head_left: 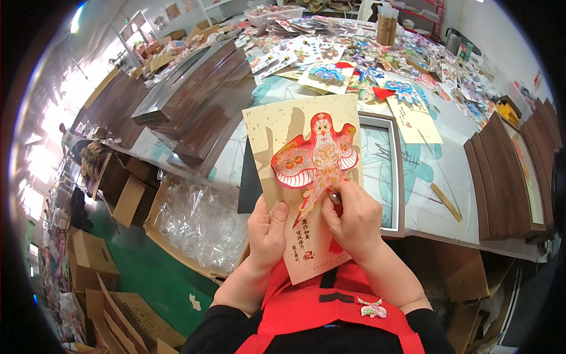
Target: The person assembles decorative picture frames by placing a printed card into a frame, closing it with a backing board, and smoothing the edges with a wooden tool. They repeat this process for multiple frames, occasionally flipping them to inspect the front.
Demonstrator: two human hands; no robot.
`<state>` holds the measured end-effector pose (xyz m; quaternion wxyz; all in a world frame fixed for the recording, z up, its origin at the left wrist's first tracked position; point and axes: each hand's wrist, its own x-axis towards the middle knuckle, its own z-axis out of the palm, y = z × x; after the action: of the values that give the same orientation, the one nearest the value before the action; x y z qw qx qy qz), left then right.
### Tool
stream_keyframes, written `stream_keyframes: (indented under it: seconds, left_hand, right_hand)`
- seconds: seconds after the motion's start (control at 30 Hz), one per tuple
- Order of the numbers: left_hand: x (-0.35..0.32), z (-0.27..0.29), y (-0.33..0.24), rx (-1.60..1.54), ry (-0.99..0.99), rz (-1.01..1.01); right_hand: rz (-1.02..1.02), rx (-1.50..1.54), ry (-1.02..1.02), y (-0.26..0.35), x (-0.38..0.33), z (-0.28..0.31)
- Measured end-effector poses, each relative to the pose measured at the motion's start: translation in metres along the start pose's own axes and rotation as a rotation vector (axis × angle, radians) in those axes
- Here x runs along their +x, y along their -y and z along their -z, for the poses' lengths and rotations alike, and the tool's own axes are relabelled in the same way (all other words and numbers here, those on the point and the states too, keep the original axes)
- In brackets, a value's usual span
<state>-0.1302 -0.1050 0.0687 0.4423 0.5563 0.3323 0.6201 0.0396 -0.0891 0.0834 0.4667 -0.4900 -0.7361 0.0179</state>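
Observation:
In front of my chest is a cream card (pixel 268 121), tilted, with a red and white bird-shaped kite (pixel 324 148) on it. My left hand (pixel 268 233) grips the card's lower left edge, thumb on the front. The fingers of my right hand (pixel 358 217) are pinched at the kite's tail around a small dark-red, shiny object (pixel 336 202), mostly hidden by those fingers. Beneath and behind the card lie a brown box frame (pixel 398 177) with a white inner edge and a black board (pixel 250 186).
Brown frames stand stacked at the left (pixel 194 100) and right (pixel 501 177) of the table. Cards and colourful paper pieces (pixel 407 71) cover its far part. A wooden strip (pixel 446 200) lies at the right. A carton of clear plastic bags (pixel 200 221) stands below left.

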Motion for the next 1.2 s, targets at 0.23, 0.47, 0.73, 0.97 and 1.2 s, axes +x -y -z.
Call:
stream_keyframes:
  seconds: [0.23,0.47,0.73,0.97,1.2]
  left_hand:
    - [0.008,0.012,0.006,0.032,-0.056,-0.053]
    - [0.026,0.030,-0.007,-0.017,-0.186,-0.071]
    - [0.036,0.040,-0.012,-0.122,-0.201,-0.093]
    - [0.030,0.043,-0.013,-0.198,-0.229,-0.018]
    - [0.027,0.052,0.013,-0.329,0.090,0.086]
  right_hand:
    - [-0.268,0.320,0.305,-0.013,-0.022,0.007]
    - [-0.295,0.434,0.652,-0.017,-0.056,0.015]
    - [-0.194,0.393,0.727,-0.019,-0.057,0.038]
    - [-0.319,0.456,0.225,-0.023,-0.046,0.036]
    - [-0.532,0.869,0.433,-0.035,-0.048,0.031]
